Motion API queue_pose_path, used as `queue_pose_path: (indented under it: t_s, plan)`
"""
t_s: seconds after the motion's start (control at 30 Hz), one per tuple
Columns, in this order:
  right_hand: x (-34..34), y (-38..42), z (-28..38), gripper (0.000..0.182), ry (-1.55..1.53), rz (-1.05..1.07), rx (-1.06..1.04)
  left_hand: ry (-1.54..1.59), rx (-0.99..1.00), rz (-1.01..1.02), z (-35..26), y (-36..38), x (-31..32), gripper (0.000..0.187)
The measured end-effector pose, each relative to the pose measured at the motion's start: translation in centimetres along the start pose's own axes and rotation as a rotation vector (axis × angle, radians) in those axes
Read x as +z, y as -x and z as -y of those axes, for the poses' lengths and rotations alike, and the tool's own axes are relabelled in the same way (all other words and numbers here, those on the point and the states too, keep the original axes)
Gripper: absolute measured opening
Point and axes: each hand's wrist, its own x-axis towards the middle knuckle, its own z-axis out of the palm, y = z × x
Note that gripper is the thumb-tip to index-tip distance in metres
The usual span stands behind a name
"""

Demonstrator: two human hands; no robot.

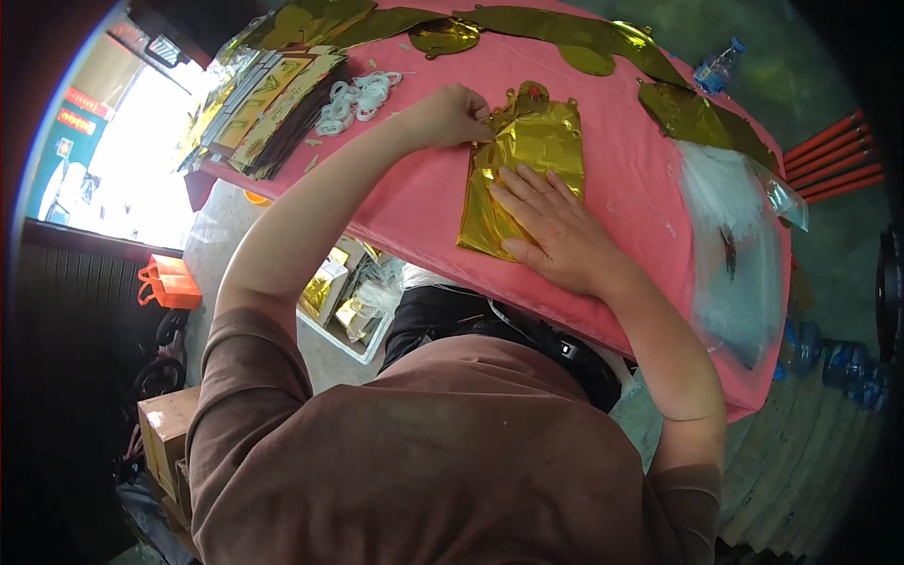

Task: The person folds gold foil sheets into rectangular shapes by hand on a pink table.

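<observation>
A flat, folded gold foil balloon (537, 139) lies on the pink-covered table (414, 209) in front of me. At its upper left edge, my left hand (456, 115) has thumb and fingers pinched together on the foil. My right hand (557, 224) rests flat on the lower right part, fingers stretched out and pressing the foil down. A crumpled gold end with a small reddish spot (535, 92) sticks up at the top. White ribbon loops (356, 102) lie to the left of my left hand.
Printed cards (282, 108) are stacked at the table's left end. More gold foil pieces (565, 30) line the far edge. Clear plastic bags (725, 245) lie at the right, near a plastic bottle (720, 66). Below the table stands a white bin (356, 347).
</observation>
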Motion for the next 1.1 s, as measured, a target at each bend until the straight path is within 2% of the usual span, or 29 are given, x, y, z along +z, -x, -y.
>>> queue_pose_path:
  t_s: [0.07, 0.13, 0.17, 0.23, 0.27, 0.33, 0.4, 0.47, 0.6, 0.67, 0.8, 0.87, 0.9, 0.97, 1.0, 1.07, 1.1]
  plan:
    - [0.3, 0.0, -0.7, 0.057, -0.053, -0.013, 0.008, 0.165, 0.034, -0.069, 0.3, 0.8, 0.2, 0.018]
    - [0.4, -0.1, -2.2, 0.051, -0.363, -0.084, -0.006, 0.161, 0.042, -0.078, 0.9, 0.9, 0.3, 0.016]
    - [0.1, 0.1, -2.8, 0.051, -0.359, -0.093, 0.002, 0.162, 0.048, -0.091, 1.3, 0.9, 0.4, 0.015]
    - [-0.7, 0.6, -3.8, 0.041, -0.967, -0.351, 0.326, 0.250, 0.083, -0.126, 2.1, 0.9, 0.9, 0.019]
    - [-0.9, 0.6, -4.3, 0.041, -0.962, -0.361, 0.334, 0.342, 0.105, -0.168, 2.5, 1.0, 1.0, 0.024]
    - [-1.0, 0.3, -5.3, 0.031, -0.636, -0.806, 0.389, 0.414, 0.128, -0.154, 2.7, 1.2, 0.9, 0.023]
    - [-1.1, 0.3, -5.4, 0.030, -0.664, -0.827, 0.457, 0.485, 0.148, -0.139, 2.2, 1.4, 1.2, 0.022]
    - [-2.8, 0.5, -4.2, 0.028, -1.122, -0.468, 0.533, 0.698, 0.194, -0.132, 1.3, 1.7, 1.4, 0.017]
    - [-1.9, 0.4, -5.4, 0.023, -1.214, -0.355, 0.529, 0.615, 0.198, -0.086, 1.7, 1.3, 1.4, 0.013]
    - [-2.6, 0.7, -5.0, 0.018, -1.170, -0.278, 0.595, 0.607, 0.126, -0.031, 1.2, 1.3, 1.2, 0.016]
    - [-2.5, 1.0, -5.2, 0.014, -1.251, -0.306, 0.650, 0.797, 0.182, 0.008, -0.3, 2.1, 1.3, 0.017]
    - [-2.2, 1.1, -6.2, 0.016, -1.227, -0.343, 0.571, 0.852, 0.039, 0.018, -0.6, 2.6, 1.4, 0.019]
    - [-1.9, 1.2, -6.5, 0.016, -1.229, -0.339, 0.567, 0.852, 0.036, 0.013, -0.8, 3.3, 1.5, 0.019]
    - [-1.8, 1.3, -6.3, 0.016, -1.289, -0.436, 0.545, 1.179, -0.153, 0.034, -1.5, 4.7, 1.5, 0.021]
    - [-1.9, 1.3, -6.2, 0.016, -1.291, -0.433, 0.542, 1.179, -0.155, 0.031, -1.3, 4.9, 1.6, 0.021]
    - [-1.8, 1.2, -5.9, 0.015, -1.314, -0.467, 0.536, 1.212, -0.054, 0.209, -0.6, 5.5, 1.9, 0.021]
    - [-1.8, 1.2, -5.9, 0.015, -1.316, -0.461, 0.534, 1.214, -0.058, 0.204, -0.5, 5.6, 2.0, 0.021]
